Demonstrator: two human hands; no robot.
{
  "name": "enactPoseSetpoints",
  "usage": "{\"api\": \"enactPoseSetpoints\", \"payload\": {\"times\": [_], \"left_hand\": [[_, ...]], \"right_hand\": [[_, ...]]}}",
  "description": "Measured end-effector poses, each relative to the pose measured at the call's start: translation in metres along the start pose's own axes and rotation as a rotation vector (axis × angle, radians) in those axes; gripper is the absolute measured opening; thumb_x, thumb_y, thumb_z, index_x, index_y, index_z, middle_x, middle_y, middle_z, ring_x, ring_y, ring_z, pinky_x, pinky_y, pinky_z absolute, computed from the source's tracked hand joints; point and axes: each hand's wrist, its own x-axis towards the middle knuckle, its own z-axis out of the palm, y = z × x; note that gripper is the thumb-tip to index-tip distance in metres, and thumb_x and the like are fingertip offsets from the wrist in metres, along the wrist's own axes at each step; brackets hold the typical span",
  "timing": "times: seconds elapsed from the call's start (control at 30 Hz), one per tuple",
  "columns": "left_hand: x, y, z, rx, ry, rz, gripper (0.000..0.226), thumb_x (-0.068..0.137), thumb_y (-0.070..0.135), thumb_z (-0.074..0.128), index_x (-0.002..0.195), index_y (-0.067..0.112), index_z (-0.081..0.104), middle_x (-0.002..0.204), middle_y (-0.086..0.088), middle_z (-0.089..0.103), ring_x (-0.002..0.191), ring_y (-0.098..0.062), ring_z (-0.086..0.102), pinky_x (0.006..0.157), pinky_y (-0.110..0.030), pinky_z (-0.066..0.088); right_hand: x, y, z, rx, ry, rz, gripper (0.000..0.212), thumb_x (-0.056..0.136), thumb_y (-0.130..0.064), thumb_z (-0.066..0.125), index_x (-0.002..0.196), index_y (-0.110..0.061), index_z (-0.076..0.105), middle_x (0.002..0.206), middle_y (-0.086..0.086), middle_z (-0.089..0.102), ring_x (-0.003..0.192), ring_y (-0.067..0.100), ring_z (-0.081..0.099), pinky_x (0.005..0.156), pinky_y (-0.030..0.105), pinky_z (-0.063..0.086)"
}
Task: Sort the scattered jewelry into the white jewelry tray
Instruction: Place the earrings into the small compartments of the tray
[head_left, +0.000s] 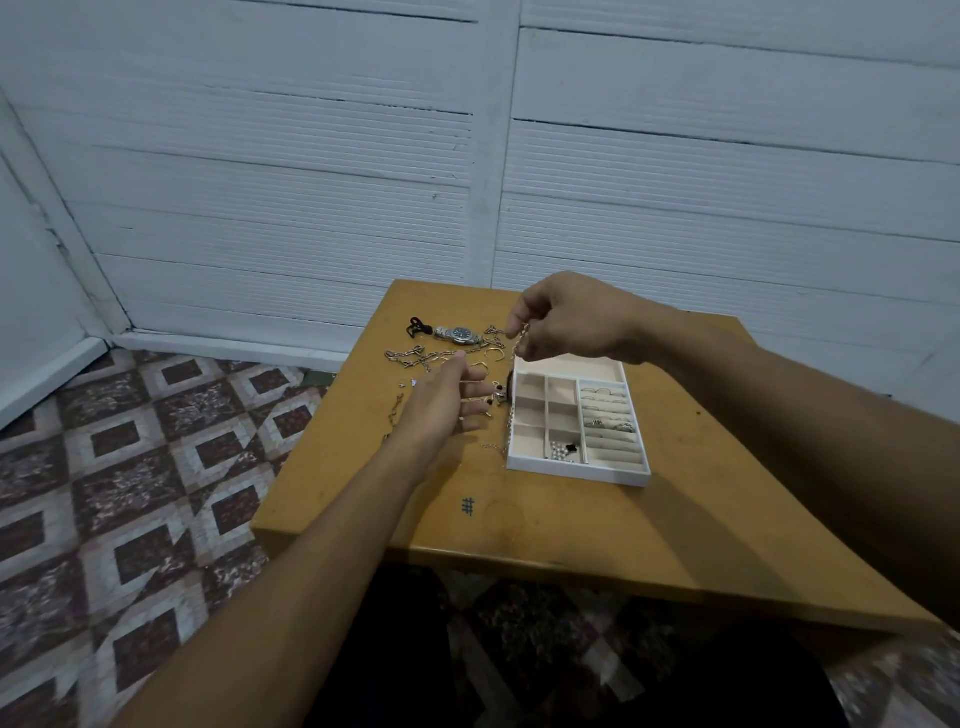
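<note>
The white jewelry tray (582, 470) sits on the wooden table (597, 540), with rings in its right-hand rolls and pearls in a near compartment. My right hand (566, 322) pinches a silver chain (521, 340) above the tray's far left corner; the chain hangs down along the tray's left wall. My left hand (447, 402) hovers just left of the tray with its fingers spread and relaxed, holding nothing. Scattered beyond it lie a silver watch (460, 334), chunky chain necklaces (415, 357), a thin bangle (494, 353) and small pieces.
A black hair tie (417, 327) lies at the far left of the jewelry. A pen-drawn hash mark (468, 506) is on the table in front of the tray. The table stands near a white wall, with patterned floor tiles (130, 467) to the left.
</note>
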Motion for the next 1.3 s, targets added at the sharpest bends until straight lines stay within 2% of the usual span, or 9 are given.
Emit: {"api": "enactPoseSetpoints", "payload": {"times": [0.07,0.13,0.3,0.5,0.73,0.9,1.07,1.2,1.3], "left_hand": [[0.0,0.0,0.001,0.0,-0.003,0.0,0.04,0.103,0.042,0.035,0.098,0.015,0.064,0.095,-0.006,0.071,0.078,-0.017,0.061,0.064,-0.029,0.05],[0.001,-0.001,0.002,0.004,-0.002,0.002,0.041,0.102,0.042,0.035,0.097,0.015,0.065,0.095,-0.005,0.072,0.08,-0.018,0.062,0.067,-0.03,0.052],[0.001,-0.001,0.005,0.024,0.008,0.007,0.042,0.103,0.043,0.034,0.1,0.014,0.065,0.097,-0.006,0.073,0.084,-0.019,0.064,0.078,-0.037,0.054],[0.003,0.005,0.003,0.042,0.014,0.016,0.044,0.103,0.044,0.033,0.101,0.014,0.065,0.104,-0.008,0.072,0.084,-0.018,0.064,0.07,-0.032,0.051],[0.001,0.017,0.011,0.034,-0.034,0.038,0.047,0.101,0.051,0.031,0.105,0.021,0.067,0.105,0.0,0.073,0.099,-0.019,0.068,0.091,-0.038,0.052],[-0.005,0.021,0.024,0.021,-0.122,0.035,0.048,0.101,0.051,0.029,0.106,0.022,0.066,0.105,-0.002,0.074,0.101,-0.017,0.067,0.09,-0.032,0.051],[-0.009,0.02,0.031,-0.006,-0.177,0.021,0.056,0.101,0.053,0.026,0.112,0.015,0.065,0.1,-0.006,0.075,0.101,-0.023,0.069,0.099,-0.04,0.048],[-0.013,0.021,0.034,-0.05,-0.254,-0.017,0.063,0.1,0.056,0.024,0.114,0.009,0.064,0.102,-0.012,0.074,0.1,-0.028,0.069,0.1,-0.044,0.048],[-0.018,0.023,0.038,-0.115,-0.326,-0.044,0.067,0.099,0.059,0.025,0.113,0.006,0.064,0.099,-0.014,0.073,0.088,-0.028,0.07,0.097,-0.046,0.05]], "right_hand": [[0.0,-0.002,0.0,-0.319,0.046,-0.081,0.013,0.085,-0.003,0.066,0.094,-0.011,0.069,0.081,-0.002,0.065,0.078,0.012,0.061,0.065,0.019,0.046],[0.002,-0.002,0.003,-0.596,0.104,-0.165,0.015,0.087,-0.003,0.062,0.095,-0.013,0.071,0.088,-0.003,0.062,0.085,0.013,0.057,0.072,0.022,0.041],[0.003,0.0,0.006,-0.86,0.172,-0.285,0.023,0.094,-0.004,0.052,0.109,-0.013,0.066,0.105,0.002,0.048,0.101,0.023,0.053,0.08,0.038,0.049],[0.002,0.0,-0.004,-0.932,0.25,-0.341,0.025,0.092,0.0,0.053,0.113,-0.012,0.061,0.111,0.006,0.05,0.094,0.025,0.056,0.076,0.042,0.053],[0.0,-0.005,-0.015,-0.98,0.271,-0.401,0.019,0.096,-0.006,0.053,0.113,-0.012,0.059,0.111,0.006,0.051,0.094,0.022,0.057,0.069,0.033,0.046],[-0.007,-0.01,-0.021,-1.009,0.258,-0.415,0.014,0.1,-0.02,0.049,0.108,-0.011,0.056,0.107,0.007,0.053,0.093,0.024,0.057,0.067,0.034,0.043],[-0.016,-0.014,-0.033,-1.039,0.28,-0.408,0.019,0.102,-0.029,0.042,0.104,-0.011,0.049,0.103,0.008,0.052,0.082,0.023,0.05,0.063,0.034,0.037],[-0.02,-0.018,-0.042,-0.973,0.31,-0.389,0.018,0.102,-0.03,0.039,0.103,-0.013,0.044,0.104,0.007,0.048,0.079,0.021,0.044,0.064,0.033,0.034],[-0.019,-0.021,-0.049,-0.844,0.305,-0.335,0.013,0.103,-0.026,0.038,0.094,-0.015,0.037,0.101,0.009,0.052,0.079,0.024,0.045,0.066,0.033,0.032]]}}
